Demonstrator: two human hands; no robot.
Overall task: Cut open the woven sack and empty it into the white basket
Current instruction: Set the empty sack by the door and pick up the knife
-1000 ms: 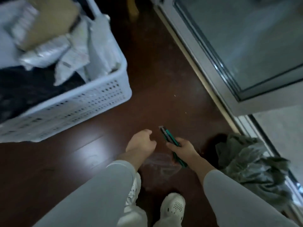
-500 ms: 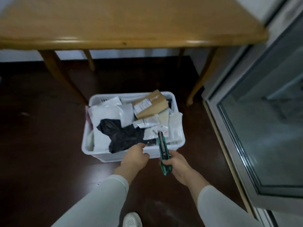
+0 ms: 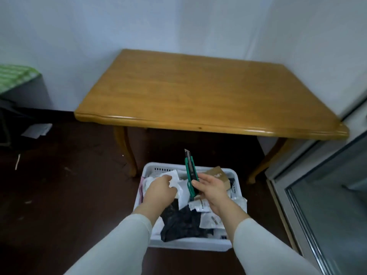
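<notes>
The white basket (image 3: 190, 245) stands on the dark floor in front of me, full of white packets, a black bag and a brown box. My right hand (image 3: 213, 192) grips a green utility knife (image 3: 190, 172) above the basket, its blade out and pointing up. My left hand (image 3: 158, 192) hovers beside it over the white packets, fingers curled, with nothing seen in it. The woven sack is out of view.
A wooden table (image 3: 198, 92) stands just behind the basket, its curved legs (image 3: 127, 153) close to the basket's far corners. A glass door with a metal frame (image 3: 327, 205) runs along the right. A paper (image 3: 36, 130) lies on the floor at the left.
The view swung up from the floor to the basket and table. Both hands rose over the basket and the knife turned upright. The crumpled sack at the right left the view.
</notes>
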